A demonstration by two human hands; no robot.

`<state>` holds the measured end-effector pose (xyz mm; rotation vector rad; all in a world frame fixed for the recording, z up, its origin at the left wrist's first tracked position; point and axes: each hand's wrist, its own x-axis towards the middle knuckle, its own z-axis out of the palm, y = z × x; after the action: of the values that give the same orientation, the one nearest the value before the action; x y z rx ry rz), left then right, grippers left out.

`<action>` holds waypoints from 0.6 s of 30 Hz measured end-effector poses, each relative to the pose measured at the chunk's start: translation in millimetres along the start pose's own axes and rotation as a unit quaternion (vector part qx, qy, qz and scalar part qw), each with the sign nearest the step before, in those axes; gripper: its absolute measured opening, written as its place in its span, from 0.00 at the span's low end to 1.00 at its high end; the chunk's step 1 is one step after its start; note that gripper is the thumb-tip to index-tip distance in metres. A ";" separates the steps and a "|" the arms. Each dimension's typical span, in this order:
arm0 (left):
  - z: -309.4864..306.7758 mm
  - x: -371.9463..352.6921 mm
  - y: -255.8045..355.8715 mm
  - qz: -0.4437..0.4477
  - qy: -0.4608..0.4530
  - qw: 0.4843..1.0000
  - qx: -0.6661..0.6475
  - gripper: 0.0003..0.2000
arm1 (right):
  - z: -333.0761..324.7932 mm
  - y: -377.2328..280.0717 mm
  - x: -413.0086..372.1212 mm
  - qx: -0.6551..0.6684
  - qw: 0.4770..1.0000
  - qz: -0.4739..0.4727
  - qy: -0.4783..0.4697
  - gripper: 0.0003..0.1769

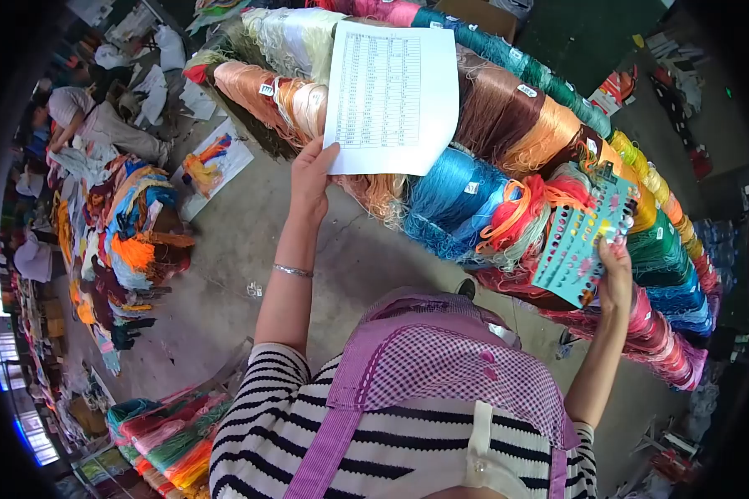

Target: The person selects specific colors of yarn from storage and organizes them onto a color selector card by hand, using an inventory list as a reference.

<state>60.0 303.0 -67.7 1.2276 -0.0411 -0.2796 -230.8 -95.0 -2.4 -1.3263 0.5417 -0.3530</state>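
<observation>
My left hand (pixel 311 176) pinches the lower left corner of a white printed sheet (pixel 391 100) covered with a table of small text. The sheet is held up over the rack of thread. On the right, my right hand (pixel 614 270) grips the edge of a teal sample card (pixel 572 254) dotted with rows of small coloured pieces. Blue thread (pixel 453 195) hangs between the two hands. An orange and red bundle (pixel 524 208) lies beside the card's upper left side. Small white labels are attached to several of the thread hanks.
Long rows of coloured thread, with brown hanks (pixel 495 104), run diagonally ahead. A heap of coloured yarn (pixel 137 224) stands on the left, with a bending person (pixel 100 125) behind it. More hanks (pixel 171 441) are at the lower left. Grey floor (pixel 225 283) shows between them.
</observation>
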 end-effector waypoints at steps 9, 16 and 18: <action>7.4 6.3 5.8 -0.058 -0.026 0.998 -0.027 0.12 | -19.7 33.7 0.5 0.071 0.996 -0.002 0.050 0.12; 8.1 4.6 3.7 -0.013 -0.046 0.999 -0.025 0.14 | -12.6 33.4 -2.6 0.083 0.996 0.006 0.036 0.12; 6.2 5.0 3.7 0.004 -0.045 0.999 -0.016 0.14 | -9.0 32.7 -4.2 0.078 0.996 -0.004 0.046 0.12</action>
<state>64.4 297.2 -62.7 1.1829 -0.1186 -0.3261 -241.4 -93.0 -34.9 -1.1657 0.5735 -0.4554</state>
